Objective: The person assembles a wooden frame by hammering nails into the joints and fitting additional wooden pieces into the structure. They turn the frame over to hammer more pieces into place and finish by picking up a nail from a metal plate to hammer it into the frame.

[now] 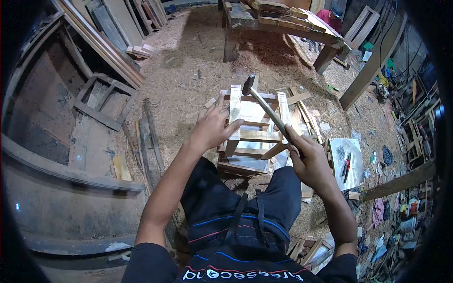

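In front of my knees stands a small wooden frame [259, 136] of pale posts and crossbars. My left hand [214, 126] is closed around its left post, the thumb lying across the wood and the fingers along the outer side. A hammer [269, 111] with a dark metal head and a wooden handle slants over the frame. Its handle is gripped near the lower end by my right hand [307, 158], and its head overlaps the frame's far left part in this view.
Pliers with red-and-black handles [347, 167] lie on a pale sheet [337, 146] at right. Beyond the frame is a workbench [302, 32] stacked with planks, with a person [330, 19] behind it. Wooden panels [71, 207] line the left side; sawdust covers the floor.
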Demonstrator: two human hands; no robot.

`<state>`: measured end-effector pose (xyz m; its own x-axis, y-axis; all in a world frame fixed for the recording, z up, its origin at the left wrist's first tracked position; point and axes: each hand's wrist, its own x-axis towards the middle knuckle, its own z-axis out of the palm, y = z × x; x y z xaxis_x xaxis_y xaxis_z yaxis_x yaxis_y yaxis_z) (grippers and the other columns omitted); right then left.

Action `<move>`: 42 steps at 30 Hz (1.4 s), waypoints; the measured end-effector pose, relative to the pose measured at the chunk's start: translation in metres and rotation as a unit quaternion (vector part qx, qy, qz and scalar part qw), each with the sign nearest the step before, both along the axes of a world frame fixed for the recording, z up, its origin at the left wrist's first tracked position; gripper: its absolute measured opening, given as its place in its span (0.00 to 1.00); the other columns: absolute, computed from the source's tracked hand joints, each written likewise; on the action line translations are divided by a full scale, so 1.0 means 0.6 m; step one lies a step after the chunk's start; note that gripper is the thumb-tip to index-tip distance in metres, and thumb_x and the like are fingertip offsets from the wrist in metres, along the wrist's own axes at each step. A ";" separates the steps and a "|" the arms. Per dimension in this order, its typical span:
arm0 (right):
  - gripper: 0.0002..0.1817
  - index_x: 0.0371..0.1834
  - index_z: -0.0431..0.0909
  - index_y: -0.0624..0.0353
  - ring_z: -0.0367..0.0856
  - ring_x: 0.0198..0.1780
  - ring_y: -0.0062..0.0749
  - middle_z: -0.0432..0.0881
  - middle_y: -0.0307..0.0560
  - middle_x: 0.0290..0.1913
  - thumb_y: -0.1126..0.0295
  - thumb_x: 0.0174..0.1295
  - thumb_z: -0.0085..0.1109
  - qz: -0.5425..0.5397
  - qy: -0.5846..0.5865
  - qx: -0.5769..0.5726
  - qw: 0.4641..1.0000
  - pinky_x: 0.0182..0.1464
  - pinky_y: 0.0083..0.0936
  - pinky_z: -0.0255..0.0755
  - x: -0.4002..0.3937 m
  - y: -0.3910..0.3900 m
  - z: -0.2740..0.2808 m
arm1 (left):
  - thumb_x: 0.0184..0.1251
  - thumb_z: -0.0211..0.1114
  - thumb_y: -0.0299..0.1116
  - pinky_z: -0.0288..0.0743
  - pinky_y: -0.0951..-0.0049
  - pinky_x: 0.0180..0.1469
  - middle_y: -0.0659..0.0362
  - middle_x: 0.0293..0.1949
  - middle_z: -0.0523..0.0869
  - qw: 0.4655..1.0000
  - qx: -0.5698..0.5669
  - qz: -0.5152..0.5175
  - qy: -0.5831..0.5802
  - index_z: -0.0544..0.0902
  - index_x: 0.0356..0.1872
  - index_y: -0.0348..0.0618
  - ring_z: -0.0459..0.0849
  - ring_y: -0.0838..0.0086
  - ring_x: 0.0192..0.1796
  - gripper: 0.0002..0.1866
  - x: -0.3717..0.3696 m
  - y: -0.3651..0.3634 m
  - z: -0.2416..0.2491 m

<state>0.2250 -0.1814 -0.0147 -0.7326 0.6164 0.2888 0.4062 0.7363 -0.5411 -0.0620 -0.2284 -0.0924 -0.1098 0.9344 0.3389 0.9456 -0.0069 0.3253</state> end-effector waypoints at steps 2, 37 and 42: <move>0.32 0.71 0.66 0.57 0.82 0.34 0.50 0.80 0.59 0.37 0.81 0.60 0.54 0.000 -0.002 -0.006 1.000 0.37 0.38 0.75 -0.001 -0.001 0.001 | 0.74 0.51 0.56 0.56 0.52 0.71 0.33 0.69 0.64 1.000 0.002 -0.003 -0.022 0.80 0.59 0.45 0.73 0.47 0.65 0.28 0.003 0.001 0.003; 0.30 0.69 0.69 0.61 0.77 0.30 0.43 0.77 0.54 0.32 0.82 0.60 0.55 0.020 0.012 0.026 0.999 0.35 0.33 0.71 -0.010 -0.003 -0.012 | 0.69 0.49 0.65 0.50 0.35 0.70 0.41 0.77 0.52 0.996 -0.048 0.010 -0.075 0.82 0.59 0.52 0.60 0.44 0.74 0.33 -0.001 0.002 0.002; 0.31 0.69 0.69 0.60 0.79 0.31 0.46 0.77 0.55 0.32 0.83 0.59 0.55 0.013 0.010 0.019 1.000 0.36 0.35 0.73 -0.008 -0.005 -0.018 | 0.72 0.47 0.62 0.54 0.49 0.72 0.41 0.75 0.56 0.998 -0.059 0.019 -0.011 0.75 0.66 0.52 0.67 0.48 0.70 0.32 0.001 0.001 0.005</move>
<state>0.2200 -0.1844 -0.0253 -0.7422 0.5852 0.3266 0.3763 0.7672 -0.5195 -0.0613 -0.2277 -0.0892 -0.1532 0.9625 0.2237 0.9367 0.0693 0.3433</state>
